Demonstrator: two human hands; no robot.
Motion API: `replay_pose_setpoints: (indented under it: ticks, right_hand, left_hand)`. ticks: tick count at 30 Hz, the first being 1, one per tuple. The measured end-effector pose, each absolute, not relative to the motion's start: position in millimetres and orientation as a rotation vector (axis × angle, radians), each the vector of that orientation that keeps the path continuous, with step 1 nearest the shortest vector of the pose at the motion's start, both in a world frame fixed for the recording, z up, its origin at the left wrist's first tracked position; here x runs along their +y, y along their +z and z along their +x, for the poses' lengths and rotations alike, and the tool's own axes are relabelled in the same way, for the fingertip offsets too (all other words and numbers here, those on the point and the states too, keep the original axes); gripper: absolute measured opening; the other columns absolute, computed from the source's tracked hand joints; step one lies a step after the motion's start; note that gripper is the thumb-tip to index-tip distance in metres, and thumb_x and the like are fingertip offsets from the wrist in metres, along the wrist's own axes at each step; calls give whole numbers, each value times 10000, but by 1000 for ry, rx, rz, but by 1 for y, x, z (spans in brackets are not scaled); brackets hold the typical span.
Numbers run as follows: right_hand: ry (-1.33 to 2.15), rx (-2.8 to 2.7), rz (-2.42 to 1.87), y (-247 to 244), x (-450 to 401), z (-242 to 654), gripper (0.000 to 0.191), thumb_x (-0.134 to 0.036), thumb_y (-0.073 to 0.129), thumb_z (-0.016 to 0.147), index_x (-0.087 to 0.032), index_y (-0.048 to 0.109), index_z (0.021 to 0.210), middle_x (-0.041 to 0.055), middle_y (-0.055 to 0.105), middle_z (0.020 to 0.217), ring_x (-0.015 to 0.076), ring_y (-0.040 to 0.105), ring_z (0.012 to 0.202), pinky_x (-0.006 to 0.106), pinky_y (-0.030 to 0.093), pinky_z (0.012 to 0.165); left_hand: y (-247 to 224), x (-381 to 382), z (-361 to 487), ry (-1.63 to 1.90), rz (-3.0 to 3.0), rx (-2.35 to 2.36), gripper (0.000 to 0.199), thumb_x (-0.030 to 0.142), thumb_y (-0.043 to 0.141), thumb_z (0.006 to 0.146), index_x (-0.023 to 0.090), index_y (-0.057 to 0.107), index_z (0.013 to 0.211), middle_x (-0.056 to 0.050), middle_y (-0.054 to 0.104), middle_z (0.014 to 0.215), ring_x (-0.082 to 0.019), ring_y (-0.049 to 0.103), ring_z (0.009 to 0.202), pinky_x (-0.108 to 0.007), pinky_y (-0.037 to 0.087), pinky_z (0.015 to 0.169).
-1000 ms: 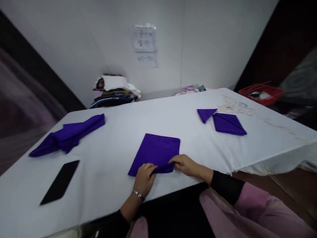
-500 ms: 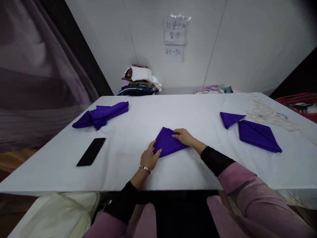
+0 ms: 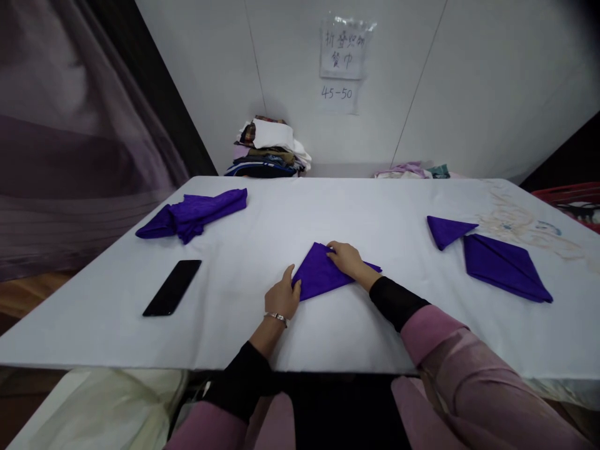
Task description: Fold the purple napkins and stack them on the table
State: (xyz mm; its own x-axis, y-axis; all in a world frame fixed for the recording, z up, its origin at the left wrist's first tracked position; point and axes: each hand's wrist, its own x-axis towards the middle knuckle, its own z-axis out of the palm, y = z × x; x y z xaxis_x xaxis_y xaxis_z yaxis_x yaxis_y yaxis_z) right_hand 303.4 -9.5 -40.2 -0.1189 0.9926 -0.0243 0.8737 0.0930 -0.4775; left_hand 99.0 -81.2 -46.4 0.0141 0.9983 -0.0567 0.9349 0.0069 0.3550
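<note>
A folded purple napkin (image 3: 319,274) lies on the white-covered table in front of me, its peak pointing away and a narrow tip sticking out to the right. My left hand (image 3: 282,296) is at its left corner, index finger and thumb spread apart, the thumb touching the edge. Over the napkin's upper right part, my right hand (image 3: 345,258) has its thumb and fingers closed on the cloth. The fabric under the right palm is hidden.
To the right lie a small purple folded triangle (image 3: 447,231) and a larger folded purple napkin (image 3: 506,265). Bunched purple napkins (image 3: 194,214) lie at the left, above a black phone (image 3: 172,287). A clothes pile (image 3: 269,150) stands behind the white tablecloth (image 3: 225,337).
My left hand's fingers have spread and come off the napkin's left side somewhat. The right hand stays on the upper edge. The whole view has shifted slightly.
</note>
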Motion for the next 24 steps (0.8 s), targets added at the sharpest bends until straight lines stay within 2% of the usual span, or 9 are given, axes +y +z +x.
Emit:
replay_pose_setpoints:
  ticks: [6,12,15,19,24]
  right_hand:
    - [385,-2162,-1822,-46,-9,300,343,-266,442,884,-234,507,1219,51,621,1161,219,561,1055,313,424,833]
    - [378,-2147,-1772,-53,-7,300,373,-248,461,877,-214,498,1246,54,578,1236,217,528,1116,319,409,897]
    - [439,-2114,-1763,-53,-6,301,399,-265,481,872,-204,472,1267,71,605,1181,219,552,1071,324,422,864]
    - [579,-2030,-1729,-52,-4,303,464,-329,569,824,-203,451,1255,68,646,1031,206,597,916,305,436,756]
    - [709,-1879,-1645,-62,4,306,318,-278,641,754,-224,540,1051,6,640,889,156,581,777,267,416,666]
  left_hand:
    - [-47,-79,100,245,2001,2042,487,380,358,885,248,343,1353,-44,689,880,-207,640,735,-299,420,603]
    - [-48,-79,100,241,1987,2043,489,379,362,882,248,346,1354,-45,688,876,-208,637,733,-298,407,601]
    - [-46,-79,98,283,1952,2020,494,391,378,873,242,361,1344,-37,686,864,-206,631,726,-297,398,593]
    - [-41,-70,94,423,1869,1880,502,391,438,844,212,399,1311,-15,685,843,-180,616,722,-284,403,613]
    - [-38,-42,94,564,1751,1639,559,398,511,798,161,416,1296,-9,687,771,-149,599,669,-265,424,624]
